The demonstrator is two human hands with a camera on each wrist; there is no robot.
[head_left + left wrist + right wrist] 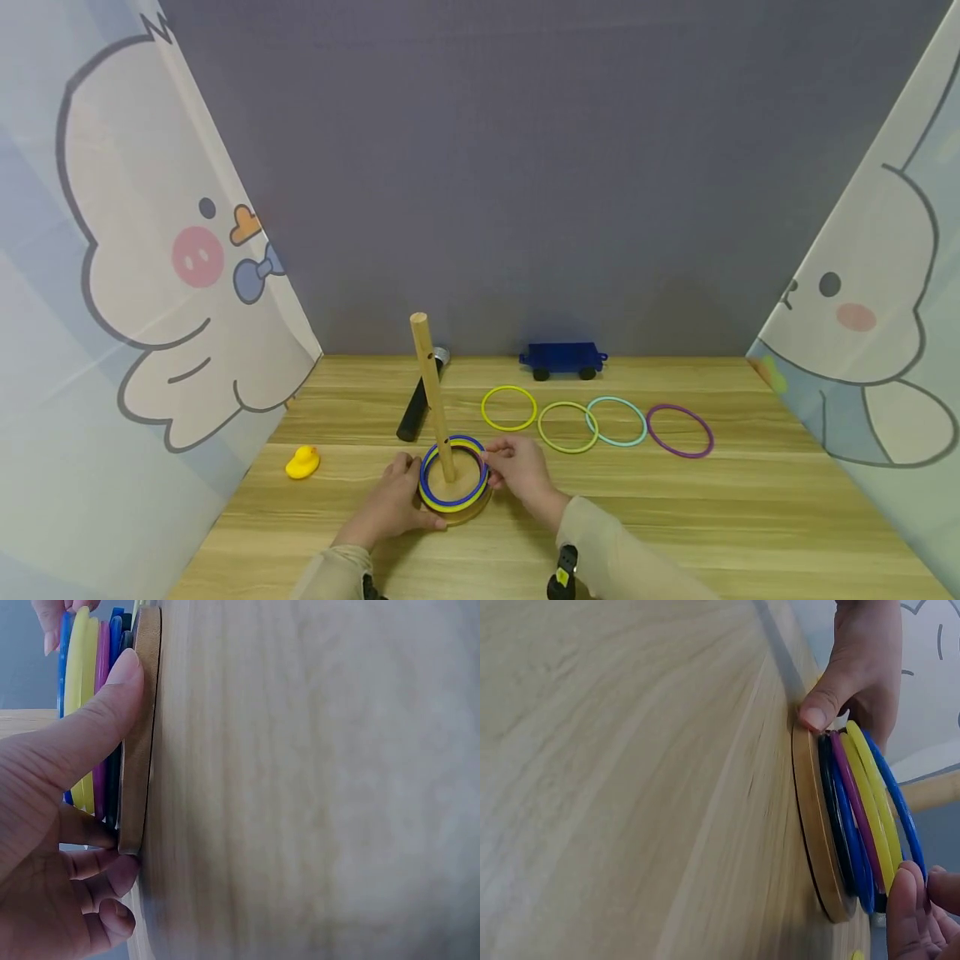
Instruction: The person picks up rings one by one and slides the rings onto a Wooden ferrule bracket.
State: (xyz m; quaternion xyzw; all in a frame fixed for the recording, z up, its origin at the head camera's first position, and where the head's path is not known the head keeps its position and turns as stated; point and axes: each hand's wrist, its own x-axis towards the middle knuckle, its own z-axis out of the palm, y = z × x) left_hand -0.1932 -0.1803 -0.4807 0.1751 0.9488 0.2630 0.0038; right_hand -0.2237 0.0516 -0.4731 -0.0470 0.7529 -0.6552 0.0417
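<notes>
A wooden post (431, 383) rises from a round wooden base (815, 825), leaning slightly left in the head view. Around the post's foot lies a stack of rings: a blue ring (901, 810) on top, yellow rings (874, 799) below it, then a purple ring (857, 796) and darker blue ones. My left hand (393, 498) grips the base from the left, its thumb on the front edge in the left wrist view. At the right side my right hand (523, 471) pinches the top blue ring between thumb and fingers. That ring tilts a little off the stack on the right.
Right of the stand lie a yellow ring (483, 416), a yellow-green ring (567, 452), a light blue ring (628, 443) and a purple ring (679, 454). Behind are a black flashlight (412, 414) and a blue toy wagon (564, 357). A rubber duck (303, 463) sits at left.
</notes>
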